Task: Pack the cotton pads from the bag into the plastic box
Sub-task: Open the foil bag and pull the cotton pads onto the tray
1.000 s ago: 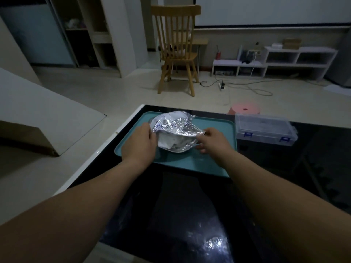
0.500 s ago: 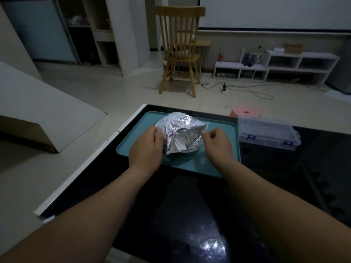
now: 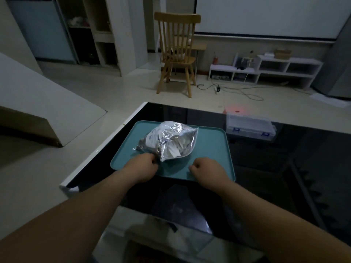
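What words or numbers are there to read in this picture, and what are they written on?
Nothing here can be read for sure.
silver bag: a small round mark and some dark print, too blurred to read.
plastic box: no label shows, only blue clips.
cardboard box on the far shelf: too small to tell if it has any print.

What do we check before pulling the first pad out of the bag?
1. Foil bag open, cotton pads showing at the mouth: ok.
2. Left hand grip on the bag's near edge: ok, fingers curled on it.
3. Right hand free to reach in: ok, curled, holding nothing, apart from the bag.
4. Plastic box open to receive pads: not ok, it is closed.
5. Bag resting on the teal tray: ok.
6. Number of pads inside: cannot tell.
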A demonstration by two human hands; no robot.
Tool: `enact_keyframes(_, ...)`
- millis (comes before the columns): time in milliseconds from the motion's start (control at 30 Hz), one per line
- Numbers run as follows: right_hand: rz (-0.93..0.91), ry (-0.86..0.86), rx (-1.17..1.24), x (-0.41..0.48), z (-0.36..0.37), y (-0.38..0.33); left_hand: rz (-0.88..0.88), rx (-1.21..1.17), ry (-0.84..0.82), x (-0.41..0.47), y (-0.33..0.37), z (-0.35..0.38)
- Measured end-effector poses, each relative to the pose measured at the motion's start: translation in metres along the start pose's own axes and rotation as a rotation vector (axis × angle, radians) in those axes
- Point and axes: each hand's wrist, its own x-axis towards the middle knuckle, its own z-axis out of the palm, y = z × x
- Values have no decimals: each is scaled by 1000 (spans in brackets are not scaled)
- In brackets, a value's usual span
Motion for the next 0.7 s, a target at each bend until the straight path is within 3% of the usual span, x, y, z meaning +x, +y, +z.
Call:
enact_keyframes(100,-41,-123,-51,-33,-7,-2,74,78,-196,-37,6,-13)
enact_keyframes(200,-76,-44,-25,-49,-24,-1,5,142,-286,-59,2,-36)
enact_keyframes(267,-125,85,-12,-50,-33,-3,-85,58,-132,-63,-2,-56)
enact_keyframes(333,-233,178,48,-47,-32,-8,-124,-38,196,-55,-3,-66)
enact_keyframes(367,-303,207,79,-43,-29,-10,-105,-86,281,-46,1,-65)
enact_keyframes(433,-410,191,104,-33,-19,-15,-45,-154,179,-31,12,-57)
enact_keyframes(500,-458,123,130,-17,-8,-20,-128,-361,28,-14,16,-41)
enact_keyframes(700,-402,-29,312,18,-1,-30,-266,-748,-35,22,3,-36)
